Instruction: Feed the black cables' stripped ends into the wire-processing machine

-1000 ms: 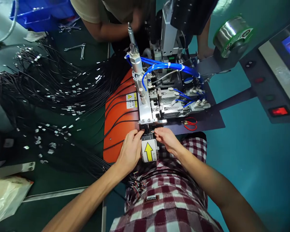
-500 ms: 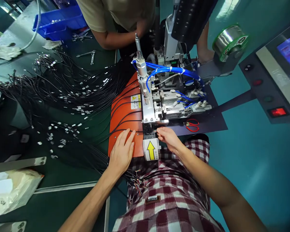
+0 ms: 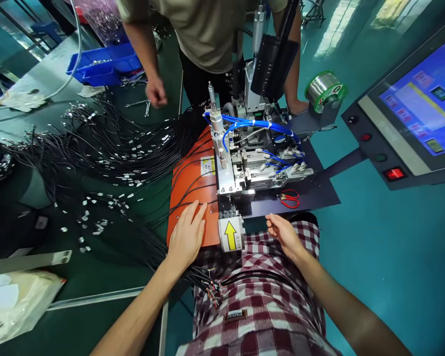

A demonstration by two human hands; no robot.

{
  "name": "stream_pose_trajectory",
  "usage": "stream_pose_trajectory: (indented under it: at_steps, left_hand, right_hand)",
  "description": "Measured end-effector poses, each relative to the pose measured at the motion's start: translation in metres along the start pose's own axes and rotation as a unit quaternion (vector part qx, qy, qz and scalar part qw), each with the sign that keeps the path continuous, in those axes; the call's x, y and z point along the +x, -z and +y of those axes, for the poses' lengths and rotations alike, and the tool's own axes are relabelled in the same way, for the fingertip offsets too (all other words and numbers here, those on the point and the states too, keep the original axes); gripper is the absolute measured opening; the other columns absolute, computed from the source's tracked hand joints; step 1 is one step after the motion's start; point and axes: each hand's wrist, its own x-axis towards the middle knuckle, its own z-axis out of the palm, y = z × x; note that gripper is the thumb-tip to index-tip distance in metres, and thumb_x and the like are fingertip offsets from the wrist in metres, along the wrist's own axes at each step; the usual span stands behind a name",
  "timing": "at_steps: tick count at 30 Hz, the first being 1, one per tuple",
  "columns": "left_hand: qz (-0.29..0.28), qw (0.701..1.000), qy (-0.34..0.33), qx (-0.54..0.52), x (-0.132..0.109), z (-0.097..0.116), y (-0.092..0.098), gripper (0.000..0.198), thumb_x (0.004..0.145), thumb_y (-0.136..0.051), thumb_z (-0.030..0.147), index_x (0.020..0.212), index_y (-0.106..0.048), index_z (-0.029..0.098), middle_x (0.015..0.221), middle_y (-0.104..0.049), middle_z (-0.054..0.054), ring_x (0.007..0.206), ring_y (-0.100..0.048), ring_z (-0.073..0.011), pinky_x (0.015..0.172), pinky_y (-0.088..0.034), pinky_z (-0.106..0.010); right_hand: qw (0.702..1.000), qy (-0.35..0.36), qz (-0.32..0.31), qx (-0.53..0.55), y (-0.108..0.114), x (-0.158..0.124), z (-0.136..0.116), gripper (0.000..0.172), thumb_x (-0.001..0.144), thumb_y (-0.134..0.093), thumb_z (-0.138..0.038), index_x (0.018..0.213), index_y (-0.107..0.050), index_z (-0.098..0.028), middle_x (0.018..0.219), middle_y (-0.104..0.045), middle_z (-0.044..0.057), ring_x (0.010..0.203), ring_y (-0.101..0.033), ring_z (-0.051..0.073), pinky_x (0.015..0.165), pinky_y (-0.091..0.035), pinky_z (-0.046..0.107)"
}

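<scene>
My left hand (image 3: 187,237) lies on the orange plate (image 3: 194,188), its fingers stretched out and touching a black cable. Several black cables cross the plate towards the metal machine (image 3: 227,175). Beside the machine's front end, my right hand (image 3: 284,236) hovers in the air with curled fingers; nothing shows in them. Between my hands sits a round white part with a yellow arrow (image 3: 230,235). A pair of red-handled cutters (image 3: 289,199) rests on the dark base plate, just beyond my right hand.
Bundles of black cables (image 3: 140,163) with metal ends cover the bench at left. Across the machine stands another person (image 3: 207,34). A solder spool (image 3: 324,91) and a control screen (image 3: 419,104) stand at right. A blue bin (image 3: 103,64) is at the back left.
My right hand has let go of the cable end at the machine and moved right, towards me. My left hand stays on the plate. The other person's hand now hangs over the bench.
</scene>
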Motion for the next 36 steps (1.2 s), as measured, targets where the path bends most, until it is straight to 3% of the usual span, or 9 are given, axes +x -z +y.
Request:
stream_pose_trajectory:
  at_steps: [5,9,12,13,15,21,28,31,36]
  left_hand:
    - [0.023,0.999,-0.02,-0.023,0.037,-0.013,0.002,0.045,0.096,-0.034,0.026,0.139,-0.042,0.018,0.143,-0.044,-0.013,0.133,-0.04,-0.0274,0.11,-0.035,-0.049]
    - [-0.008,0.996,-0.025,-0.08,0.03,-0.013,0.031,0.039,0.097,-0.034,0.025,0.132,-0.048,0.018,0.138,-0.047,-0.012,0.127,-0.045,-0.0226,0.107,-0.039,-0.041]
    - [-0.138,0.977,-0.113,-0.119,-0.003,-0.009,0.062,0.028,0.096,-0.037,0.02,0.113,-0.06,0.021,0.112,-0.058,-0.007,0.103,-0.057,-0.0164,0.09,-0.047,-0.028]
    - [-0.203,0.961,-0.154,-0.108,-0.015,-0.008,0.07,0.028,0.095,-0.037,0.017,0.11,-0.061,0.022,0.106,-0.059,-0.006,0.096,-0.058,-0.0154,0.084,-0.047,-0.026]
    - [-0.258,0.946,-0.192,-0.041,-0.036,-0.007,0.078,0.028,0.093,-0.04,0.012,0.108,-0.061,0.022,0.099,-0.059,-0.006,0.09,-0.057,-0.0167,0.078,-0.045,-0.027]
    - [-0.283,0.924,-0.217,0.133,-0.055,-0.01,0.074,0.021,0.089,-0.044,0.006,0.09,-0.06,0.019,0.095,-0.059,-0.006,0.092,-0.054,-0.0213,0.083,-0.039,-0.035]
    - [-0.258,0.927,-0.218,0.163,-0.051,-0.025,0.093,0.023,0.086,-0.047,0.004,0.099,-0.06,0.018,0.094,-0.06,-0.008,0.091,-0.054,-0.0228,0.082,-0.04,-0.035]
    - [-0.267,0.932,-0.2,0.144,-0.046,-0.034,0.097,0.018,0.087,-0.047,0.006,0.089,-0.059,0.018,0.09,-0.058,-0.007,0.088,-0.054,-0.0212,0.082,-0.042,-0.033]
    - [-0.262,0.944,-0.182,0.087,-0.038,-0.045,0.105,0.025,0.093,-0.037,0.009,0.103,-0.058,0.019,0.101,-0.059,-0.008,0.096,-0.055,-0.0202,0.088,-0.042,-0.034]
  right_hand:
    - [1.0,-0.005,0.015,0.006,0.008,-0.01,0.005,0.038,0.063,-0.076,-0.048,0.081,-0.066,-0.016,0.066,-0.053,-0.004,0.048,-0.044,0.007,0.044,-0.028,0.022]
    - [1.0,-0.002,-0.003,0.006,0.009,-0.013,-0.001,0.036,0.065,-0.076,-0.046,0.083,-0.066,-0.017,0.068,-0.053,-0.003,0.05,-0.043,0.007,0.045,-0.029,0.023]
    - [1.0,0.007,-0.012,0.0,0.012,-0.017,-0.007,0.034,0.067,-0.075,-0.045,0.085,-0.067,-0.017,0.069,-0.052,-0.003,0.051,-0.042,0.008,0.046,-0.03,0.023]
    - [1.0,0.006,-0.015,-0.004,0.013,-0.017,-0.009,0.033,0.068,-0.075,-0.045,0.084,-0.067,-0.018,0.069,-0.051,-0.003,0.051,-0.042,0.008,0.047,-0.03,0.024]
    - [1.0,-0.003,-0.021,-0.008,0.011,-0.018,-0.009,0.031,0.068,-0.075,-0.045,0.083,-0.067,-0.018,0.068,-0.051,-0.003,0.051,-0.041,0.008,0.047,-0.03,0.024]
    - [0.998,-0.016,-0.054,-0.006,0.001,-0.021,-0.008,0.028,0.071,-0.075,-0.043,0.081,-0.068,-0.018,0.068,-0.05,-0.002,0.052,-0.041,0.008,0.048,-0.031,0.023]
    - [0.999,-0.019,-0.039,-0.017,0.007,-0.026,-0.017,0.028,0.068,-0.078,-0.044,0.08,-0.07,-0.02,0.068,-0.051,-0.002,0.053,-0.042,0.008,0.049,-0.033,0.022]
    - [0.999,-0.02,-0.041,-0.022,0.007,-0.024,-0.017,0.028,0.067,-0.078,-0.044,0.08,-0.07,-0.02,0.069,-0.051,-0.001,0.054,-0.042,0.009,0.049,-0.034,0.023]
    - [0.998,-0.014,-0.05,-0.033,0.003,-0.025,-0.019,0.028,0.069,-0.078,-0.045,0.08,-0.07,-0.021,0.07,-0.05,0.0,0.055,-0.042,0.009,0.05,-0.035,0.023]
